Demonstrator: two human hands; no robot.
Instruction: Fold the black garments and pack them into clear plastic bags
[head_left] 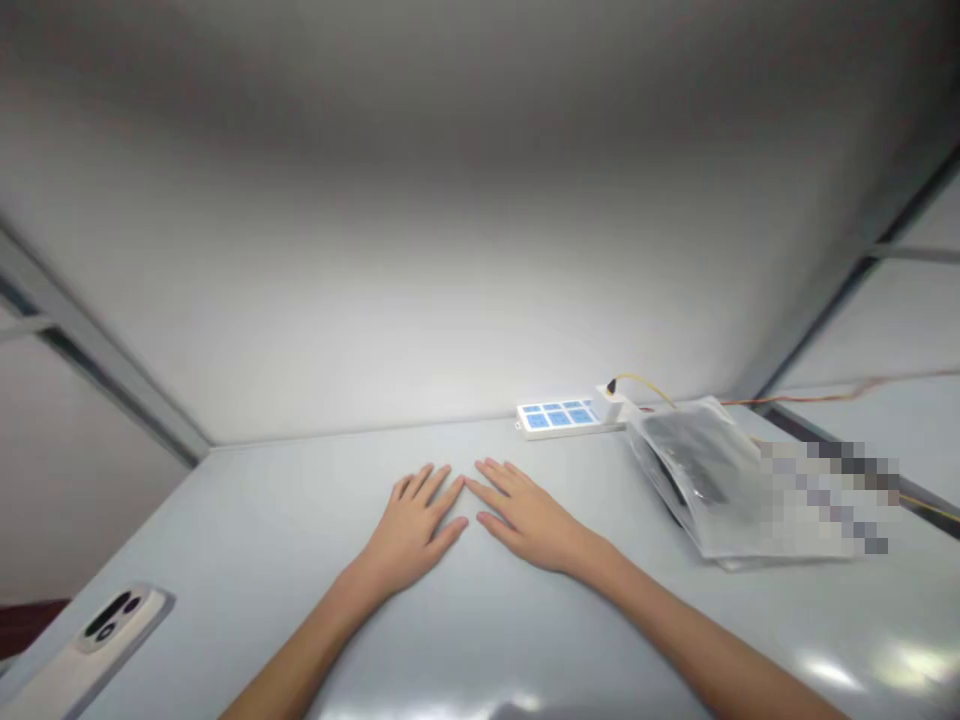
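My left hand (415, 532) lies palm down on the pale grey table (285, 520), its fingers spread and holding nothing. Beside it, my right hand (531, 518) rests flat in the same way, fingers apart. The two index fingertips meet or nearly meet between the hands. Beyond my right hand, against the back wall, sits a white power strip (559, 418) with blue sockets. A white plug adapter (609, 403) is in its right end, with a yellow cable (643, 381) running from it.
Clear plastic bags (712, 480) with something dark inside lie on the right. A light-coloured phone (97, 650) rests face down at the near left. A white wall (450, 300) closes off the back, and metal frame posts (810, 320) stand at both sides.
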